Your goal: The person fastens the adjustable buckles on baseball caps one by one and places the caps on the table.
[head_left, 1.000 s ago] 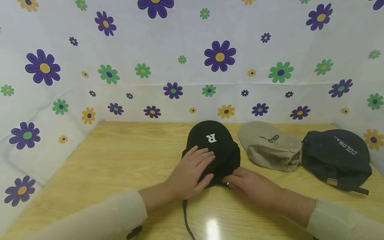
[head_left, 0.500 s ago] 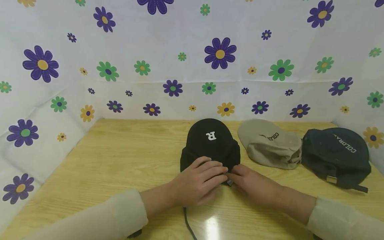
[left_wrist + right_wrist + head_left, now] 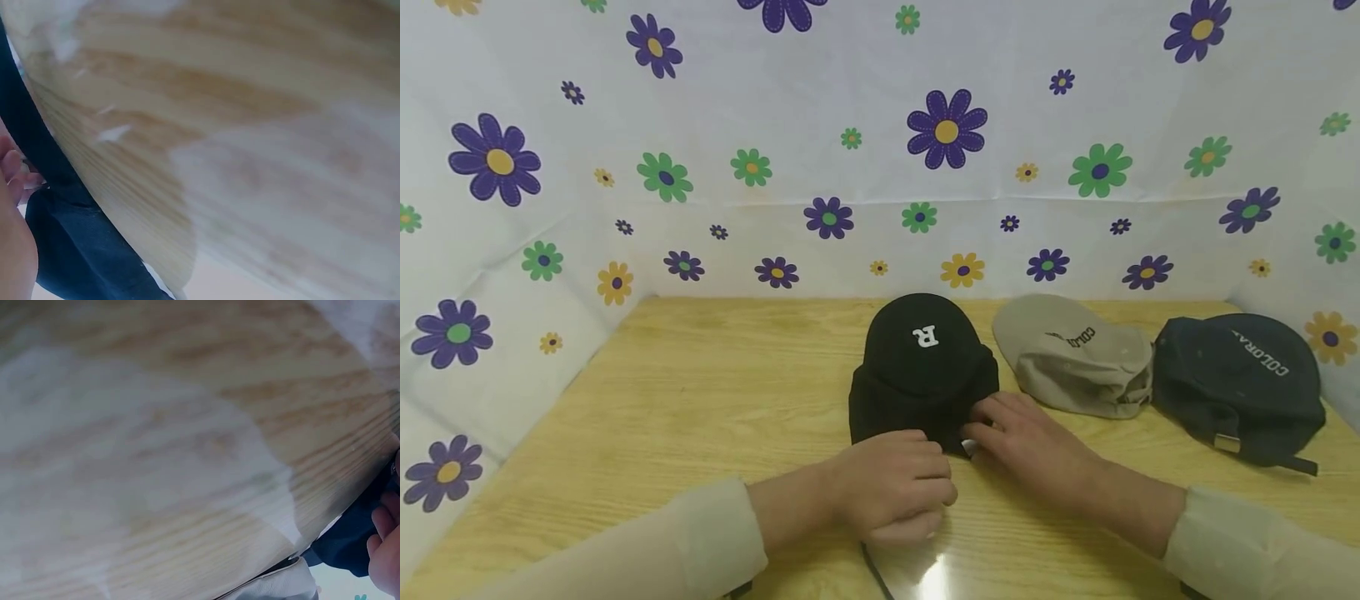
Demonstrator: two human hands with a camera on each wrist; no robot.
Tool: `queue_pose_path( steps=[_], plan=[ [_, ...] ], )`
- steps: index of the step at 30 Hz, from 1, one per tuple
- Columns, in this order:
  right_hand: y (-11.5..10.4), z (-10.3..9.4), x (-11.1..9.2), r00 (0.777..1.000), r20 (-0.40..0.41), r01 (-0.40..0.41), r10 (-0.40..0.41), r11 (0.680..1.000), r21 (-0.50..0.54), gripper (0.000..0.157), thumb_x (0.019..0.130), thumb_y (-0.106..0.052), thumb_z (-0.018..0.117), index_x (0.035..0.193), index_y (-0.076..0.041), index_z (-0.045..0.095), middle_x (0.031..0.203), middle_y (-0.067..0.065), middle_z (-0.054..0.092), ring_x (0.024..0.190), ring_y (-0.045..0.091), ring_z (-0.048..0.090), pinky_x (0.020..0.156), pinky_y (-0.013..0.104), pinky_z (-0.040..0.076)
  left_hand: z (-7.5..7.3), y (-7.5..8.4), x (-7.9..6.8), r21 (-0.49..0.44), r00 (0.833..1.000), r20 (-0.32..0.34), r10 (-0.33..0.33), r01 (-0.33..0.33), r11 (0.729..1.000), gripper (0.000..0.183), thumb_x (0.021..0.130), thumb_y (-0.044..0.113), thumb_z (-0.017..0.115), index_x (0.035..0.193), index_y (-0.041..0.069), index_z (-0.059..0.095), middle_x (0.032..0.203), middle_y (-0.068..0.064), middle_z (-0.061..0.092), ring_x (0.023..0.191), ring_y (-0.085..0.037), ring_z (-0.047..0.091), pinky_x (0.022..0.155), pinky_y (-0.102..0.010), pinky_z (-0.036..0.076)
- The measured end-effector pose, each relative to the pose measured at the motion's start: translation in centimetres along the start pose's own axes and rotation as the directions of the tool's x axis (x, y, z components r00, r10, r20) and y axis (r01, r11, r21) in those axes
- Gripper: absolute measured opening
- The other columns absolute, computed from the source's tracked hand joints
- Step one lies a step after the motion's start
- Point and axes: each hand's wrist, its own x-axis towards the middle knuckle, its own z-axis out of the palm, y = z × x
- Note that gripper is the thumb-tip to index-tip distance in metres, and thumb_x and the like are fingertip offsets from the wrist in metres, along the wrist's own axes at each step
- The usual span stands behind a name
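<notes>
A black cap (image 3: 917, 379) with a white letter R lies in the middle of the table, its back opening toward me. My right hand (image 3: 1022, 442) pinches the cap's rear edge at the small silver buckle (image 3: 968, 447). The left hand (image 3: 898, 483) is just in front of the cap with its fingers bent; I cannot tell whether they hold anything. A long black strap (image 3: 876, 571) runs out from under that hand toward me. In the left wrist view the dark strap (image 3: 56, 156) crosses close to the camera. Fingers and dark cap cloth (image 3: 350, 544) show at the right wrist view's edge.
To the right of the black cap lies a beige cap (image 3: 1078, 362), and beside it a dark navy cap (image 3: 1236, 383) with a buckle and loose strap end. The wooden table (image 3: 700, 392) meets a white flower-print cloth (image 3: 850, 92) at the back and sides.
My left hand has come off the cap's top, crossed toward the buckle, then drawn back toward me, its fingers now bent. The right hand stays at the buckle.
</notes>
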Motion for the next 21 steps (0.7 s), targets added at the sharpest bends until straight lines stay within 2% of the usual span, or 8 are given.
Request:
queue_pose_path(
  steps=[6,12,21],
  plan=[
    [0.10,0.15,-0.01,1.000,-0.003,-0.003,0.003,1.000,-0.012,0.019,0.091,-0.018,0.072,0.110,-0.017,0.071,0.108,-0.002,0.061,0.107,0.018,0.055,0.094,0.037,0.046,-0.05,0.12,-0.10,-0.109,0.998,0.065,0.025,-0.018,0.994,0.018,0.088,0.034,0.062,0.089,0.016,0.064,0.079,0.008,0.053,0.074,-0.007,0.052,0.068,-0.021,0.038],
    [0.36,0.42,0.00,1.000,-0.019,0.015,-0.015,1.000,-0.012,0.021,0.091,-0.019,0.071,0.111,-0.015,0.070,0.109,-0.001,0.063,0.106,0.018,0.057,0.095,0.037,0.047,-0.02,0.39,-0.07,-0.208,0.988,0.152,0.029,0.004,0.978,0.019,0.084,0.035,0.064,0.075,0.019,0.060,0.068,0.010,0.046,0.066,-0.003,0.046,0.068,-0.017,0.036],
    [0.45,0.30,0.02,1.000,-0.003,-0.012,0.012,1.000,-0.014,0.020,0.091,-0.020,0.071,0.111,-0.015,0.070,0.109,-0.001,0.064,0.106,0.019,0.057,0.095,0.038,0.047,-0.03,0.76,-0.59,-0.203,0.988,0.145,0.051,-0.021,0.979,0.034,0.082,0.049,0.066,0.069,0.019,0.056,0.065,0.011,0.043,0.061,-0.003,0.042,0.064,-0.017,0.032]
  ],
)
